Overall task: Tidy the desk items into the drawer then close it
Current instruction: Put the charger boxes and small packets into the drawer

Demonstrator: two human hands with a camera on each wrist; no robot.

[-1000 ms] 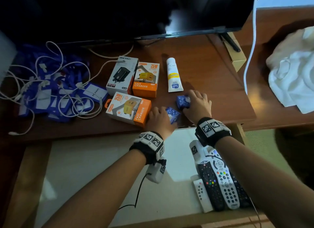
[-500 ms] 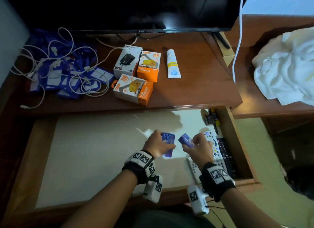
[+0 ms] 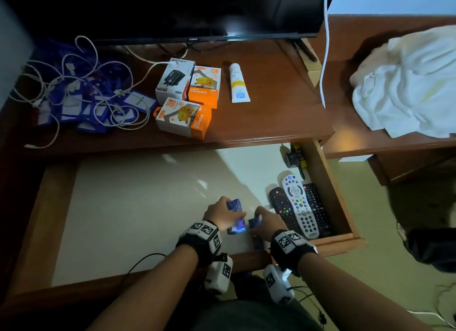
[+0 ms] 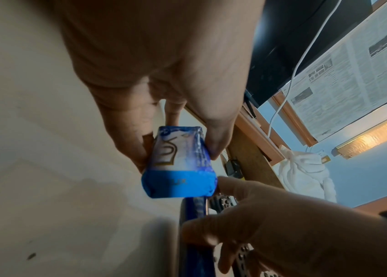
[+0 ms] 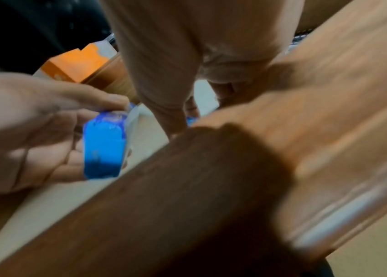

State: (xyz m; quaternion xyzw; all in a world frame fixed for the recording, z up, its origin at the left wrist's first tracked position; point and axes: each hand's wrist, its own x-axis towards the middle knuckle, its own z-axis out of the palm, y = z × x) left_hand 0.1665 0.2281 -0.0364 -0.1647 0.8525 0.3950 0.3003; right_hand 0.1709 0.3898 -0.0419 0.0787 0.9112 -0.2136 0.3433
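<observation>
The drawer [image 3: 330, 187] stands pulled out below the desk, lined in pale white. Low over its front right part, my left hand [image 3: 223, 213] grips a blue soap packet [image 3: 235, 213] [image 4: 179, 168] [image 5: 104, 148] between thumb and fingers. Just right of it, my right hand [image 3: 267, 222] holds a second blue packet [image 3: 255, 222], mostly hidden by its fingers. Both hands hover close to the drawer's front wall [image 5: 211, 187]. On the desk remain three charger boxes [image 3: 183, 117] and a white tube [image 3: 238, 83].
Three remotes [image 3: 297, 205] lie at the drawer's right end. A tangle of white cables and blue tags [image 3: 81, 96] covers the desk's left. A TV [image 3: 172, 12] stands behind. White cloth [image 3: 407, 84] lies on the side table at right.
Both hands carried the blue packets off the desk edge and down into the open drawer, and now sit lower and nearer its front wall, closer together.
</observation>
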